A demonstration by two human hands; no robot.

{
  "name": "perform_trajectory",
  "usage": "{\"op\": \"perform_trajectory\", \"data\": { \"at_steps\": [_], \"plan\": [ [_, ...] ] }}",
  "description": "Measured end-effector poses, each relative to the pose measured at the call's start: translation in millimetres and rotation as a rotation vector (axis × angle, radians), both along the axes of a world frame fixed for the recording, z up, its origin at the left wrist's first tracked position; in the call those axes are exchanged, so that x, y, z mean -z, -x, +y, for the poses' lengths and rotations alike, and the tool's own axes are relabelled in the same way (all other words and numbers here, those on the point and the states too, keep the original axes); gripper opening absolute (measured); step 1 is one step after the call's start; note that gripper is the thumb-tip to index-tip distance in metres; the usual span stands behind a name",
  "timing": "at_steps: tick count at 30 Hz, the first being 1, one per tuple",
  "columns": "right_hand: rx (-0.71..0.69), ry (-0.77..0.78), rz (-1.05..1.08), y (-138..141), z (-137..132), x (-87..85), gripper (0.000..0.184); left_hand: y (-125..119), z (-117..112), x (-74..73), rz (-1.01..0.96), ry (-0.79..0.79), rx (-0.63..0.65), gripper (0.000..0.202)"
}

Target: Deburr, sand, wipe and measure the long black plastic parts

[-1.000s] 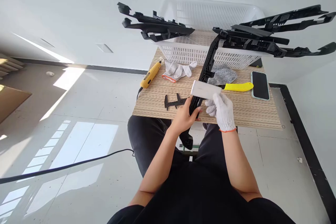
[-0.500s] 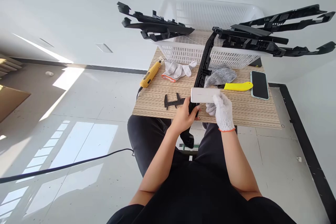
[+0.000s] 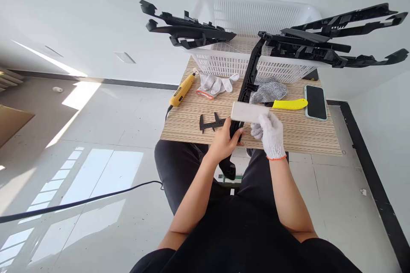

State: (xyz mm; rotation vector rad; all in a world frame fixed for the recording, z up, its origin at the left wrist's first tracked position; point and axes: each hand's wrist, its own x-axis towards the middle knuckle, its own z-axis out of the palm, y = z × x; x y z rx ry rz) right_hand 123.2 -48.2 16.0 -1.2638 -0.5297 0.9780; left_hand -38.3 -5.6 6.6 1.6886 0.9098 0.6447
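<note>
My bare left hand is wrapped round the lower part of a long black plastic trim piece. That piece slants from the basket's front rim down past the table's near edge. In a white knitted glove, my right hand grips the right end of a flat white rectangular block. The block lies across the trim piece in view, just above my left fingers; I cannot tell whether they touch. A black caliper lies left of my left hand. Beyond my right hand are a yellow-handled knife and a grey speckled cloth.
A white plastic basket stands at the table's back, with several black trim pieces jutting out both sides. On the wooden table lie a yellow rotary tool, a white glove and a phone. A black cable crosses at left.
The white block has tilted and risen slightly, its left end now higher. My left hand keeps its grip on the trim piece. The whole view has shifted slightly.
</note>
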Motion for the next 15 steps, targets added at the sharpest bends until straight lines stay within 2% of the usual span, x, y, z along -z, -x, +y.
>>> {"op": "perform_trajectory", "data": {
  "at_steps": [2,6,9,13,15],
  "plan": [
    [0.112,-0.047,0.032,0.2,0.0,0.2,0.033,-0.1,-0.1,0.5,-0.003,0.0,-0.001,0.039],
    [-0.023,-0.012,-0.051,0.8,-1.4,-0.5,0.031,-0.2,-0.3,1.6,-0.005,-0.005,-0.003,0.039],
    [0.048,-0.026,-0.051,1.7,-2.8,-1.0,0.03,-0.4,-0.3,1.4,-0.005,-0.006,-0.006,0.038],
    [-0.019,0.001,-0.048,1.9,-3.4,-1.9,0.029,-0.6,-0.1,0.1,0.005,-0.008,-0.008,0.035],
    [0.037,-0.008,-0.04,0.3,-4.7,-2.8,0.031,-0.7,-0.1,-0.3,0.006,-0.005,-0.009,0.034]
  ]
}}
